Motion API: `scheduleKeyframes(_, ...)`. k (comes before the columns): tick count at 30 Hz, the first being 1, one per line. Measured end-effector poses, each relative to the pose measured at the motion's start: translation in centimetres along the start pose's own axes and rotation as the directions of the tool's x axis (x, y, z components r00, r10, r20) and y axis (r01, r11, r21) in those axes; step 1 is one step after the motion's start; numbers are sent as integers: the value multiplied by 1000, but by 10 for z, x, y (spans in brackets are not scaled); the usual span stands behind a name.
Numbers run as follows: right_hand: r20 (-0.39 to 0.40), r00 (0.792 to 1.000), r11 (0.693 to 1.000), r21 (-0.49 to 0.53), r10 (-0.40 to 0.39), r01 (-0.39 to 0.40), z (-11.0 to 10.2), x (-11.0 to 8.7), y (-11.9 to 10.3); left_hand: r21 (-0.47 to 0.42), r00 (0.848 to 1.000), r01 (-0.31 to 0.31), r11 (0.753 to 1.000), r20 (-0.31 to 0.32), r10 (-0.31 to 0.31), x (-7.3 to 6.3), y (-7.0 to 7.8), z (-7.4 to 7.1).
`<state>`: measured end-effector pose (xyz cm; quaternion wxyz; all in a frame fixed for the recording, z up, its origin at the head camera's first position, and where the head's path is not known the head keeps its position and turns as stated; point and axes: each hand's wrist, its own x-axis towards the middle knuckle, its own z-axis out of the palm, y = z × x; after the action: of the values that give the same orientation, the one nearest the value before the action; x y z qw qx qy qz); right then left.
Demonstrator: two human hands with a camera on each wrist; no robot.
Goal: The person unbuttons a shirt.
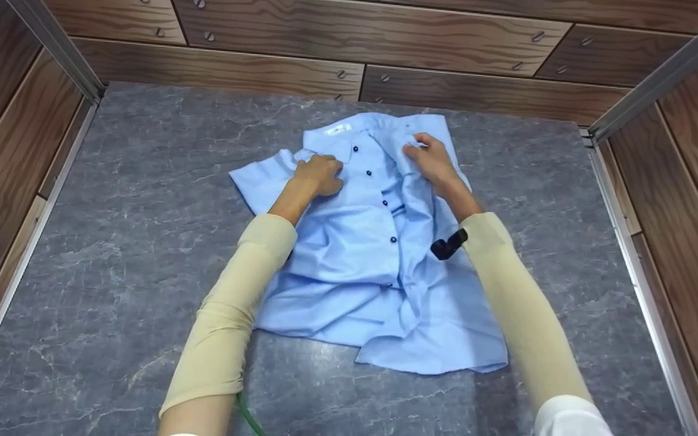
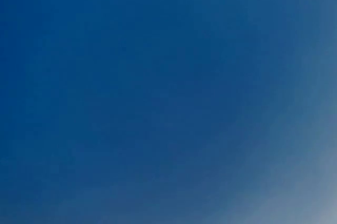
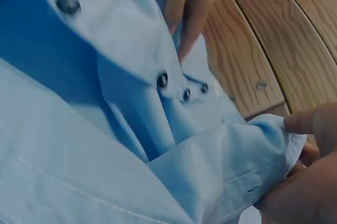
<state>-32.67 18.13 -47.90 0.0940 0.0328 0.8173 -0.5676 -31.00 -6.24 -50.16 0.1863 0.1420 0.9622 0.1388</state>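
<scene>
A light blue short-sleeved shirt [image 1: 349, 236] with dark buttons lies front up, its collar [image 1: 331, 142] toward the back wall. The front panels are parted along the button row. My right hand [image 1: 434, 163] pinches a front panel edge near the collar; in the right wrist view, a buttonhole [image 3: 254, 188] shows beside the thumb [image 3: 303, 123]. My left hand [image 1: 320, 175] is on the other front panel, just below the collar. Its fingers [image 3: 195, 13] point down at the cloth, but whether they grip it I cannot tell. The left wrist view shows only blurred blue.
The shirt rests on a grey marbled tabletop [image 1: 143, 242]. Wood-patterned walls [image 1: 276, 66] with metal edge strips enclose the back and both sides. A black device [image 1: 449, 244] is at the right wrist, and a green cable [image 1: 249, 415] hangs by the left arm.
</scene>
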Motion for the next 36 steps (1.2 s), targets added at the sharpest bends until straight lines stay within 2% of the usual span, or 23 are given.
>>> scheduleKeyframes(2,92,993,996,-48,-68,73,9,-2,-6,24,999,24,999,29,-25,0,-2,1)
scheduleKeyframes(4,204,973,987,-99,-105,127,19,-4,-12,45,997,51,998,56,-54,1,-5,0)
scheduleKeyframes(7,383,919,978,-134,-99,161,33,-6,-18,89,993,82,993,72,-88,2,-9,0)
scheduleKeyframes(8,428,899,975,-148,-89,166,38,-6,-20,103,993,88,991,73,-96,2,-9,0)
scheduleKeyframes(10,479,875,961,-204,-70,188,45,-7,-21,126,994,90,988,54,-97,2,-9,0)
scheduleKeyframes(12,472,876,932,-268,-94,244,50,-6,-20,141,997,78,987,12,-80,1,-6,1)
scheduleKeyframes(16,344,911,845,-394,-229,361,48,-1,-12,148,995,27,989,-103,-11,-3,12,1)
scheduleKeyframes(19,308,914,798,-462,-264,386,41,5,-4,168,994,8,986,-108,10,-8,27,3)
scheduleKeyframes(21,352,909,765,-514,-224,388,37,9,1,178,998,21,984,-55,-11,-11,35,6)
scheduleKeyframes(24,442,892,696,-611,-95,377,33,13,7,176,996,62,982,47,-72,-14,40,10)
scheduleKeyframes(28,436,895,620,-729,95,290,31,13,10,117,984,96,989,139,-112,-14,36,12)
scheduleKeyframes(32,377,907,611,-768,187,193,32,13,7,76,980,83,994,175,-95,-13,23,13)
scheduleKeyframes(36,341,908,602,-787,241,136,34,17,6,114,989,74,991,119,-87,-12,11,15)
